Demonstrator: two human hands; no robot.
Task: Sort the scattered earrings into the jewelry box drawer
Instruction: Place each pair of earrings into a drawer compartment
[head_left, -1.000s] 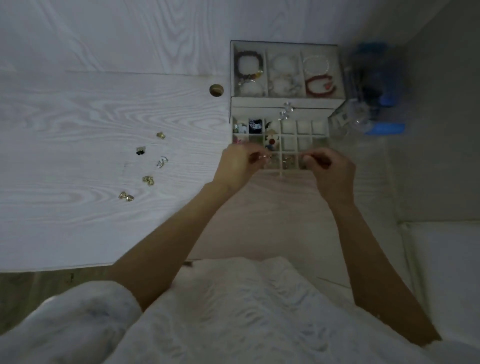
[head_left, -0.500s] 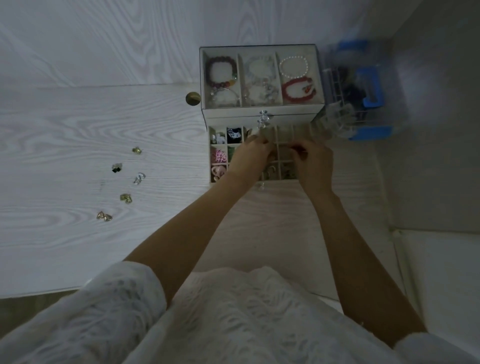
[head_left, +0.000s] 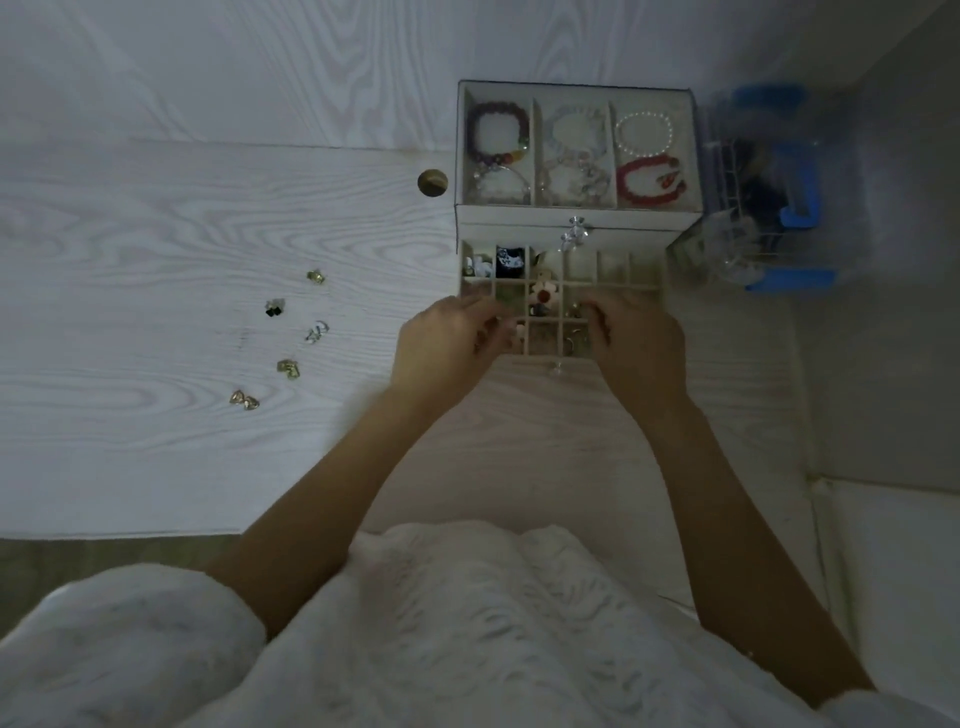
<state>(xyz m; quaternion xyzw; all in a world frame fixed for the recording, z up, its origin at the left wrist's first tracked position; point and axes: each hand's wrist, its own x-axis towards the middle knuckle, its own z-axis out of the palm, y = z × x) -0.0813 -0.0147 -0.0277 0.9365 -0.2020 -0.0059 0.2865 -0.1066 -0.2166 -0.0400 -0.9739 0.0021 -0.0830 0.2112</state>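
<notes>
- Dim light throughout; small items read poorly.
- Jewelry box (head_left: 576, 218) stands upper centre-right of the frame on the pale wood-grain worktop (head_left: 156, 218). Its top tray shows three sections with bracelets (head_left: 649, 179): dark beads at left, pale ones in the middle, a white and a red one at right.
- Drawer (head_left: 623, 273) is pulled out below the tray, toward the bottom of the frame. A grid of small cells; the left and middle cells hold small pieces, too blurred to identify. Right-hand cells look bare, though shadow makes that uncertain.
- Left hand (head_left: 447, 348) sits at the drawer's lower left corner, fingers curled, covering the cells there. Whether the fingertips pinch anything: cannot tell.
- Right hand (head_left: 639, 343) sits at the drawer's lower right, fingers curled inward over the grid, hiding the cells beneath. What it has hold of, if anything, does not show.
- Five scattered earrings lie in a loose column at centre-left, well apart from the box: gold earring (head_left: 315, 276) at top, then black earring (head_left: 274, 307), silver earring (head_left: 316, 331), gold pair (head_left: 288, 368), and bow-shaped pair (head_left: 244, 400) lowest.
- Round brass knob (head_left: 432, 182) sits just left of the box.
- Blue-and-clear container (head_left: 779, 223) to the right of the box is blurred; contents unreadable.
- White textured clothing (head_left: 441, 623) fills the bottom of the frame, cut off by its edge.
</notes>
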